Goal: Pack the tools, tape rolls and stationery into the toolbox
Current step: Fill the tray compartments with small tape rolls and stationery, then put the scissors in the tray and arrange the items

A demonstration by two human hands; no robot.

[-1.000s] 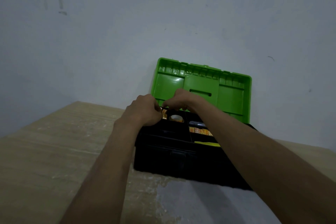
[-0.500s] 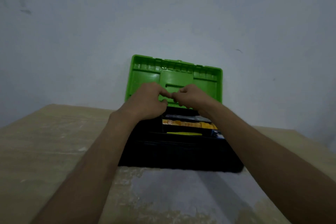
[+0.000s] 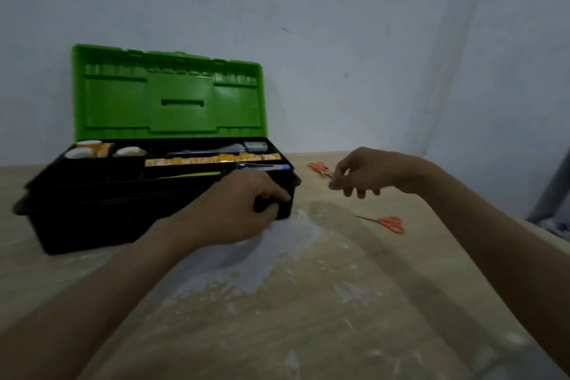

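Note:
The black toolbox [image 3: 101,213] stands on the table at the left, its green lid [image 3: 168,92] raised against the wall. Its tray holds tape rolls [image 3: 89,149] at the left, an orange ruler-like strip [image 3: 212,160], a grey tool [image 3: 209,149] and a blue cutter [image 3: 265,167]. My left hand [image 3: 237,210] rests on the box's front right corner, fingers curled against it. My right hand [image 3: 367,173] hovers right of the box, fingers loosely bent and holding nothing, just in front of one pair of orange scissors [image 3: 319,167]. A second pair of orange scissors [image 3: 389,222] lies nearer on the table.
The worn wooden table [image 3: 308,302] has a pale bare patch in front of the box. A plain wall stands close behind. The table's right edge runs diagonally at the right, with something grey [image 3: 555,194] beyond it.
Both hands have left the toolbox tray. My left hand dropped to the box's right front corner and my right hand swung right toward the scissors. The view turned right.

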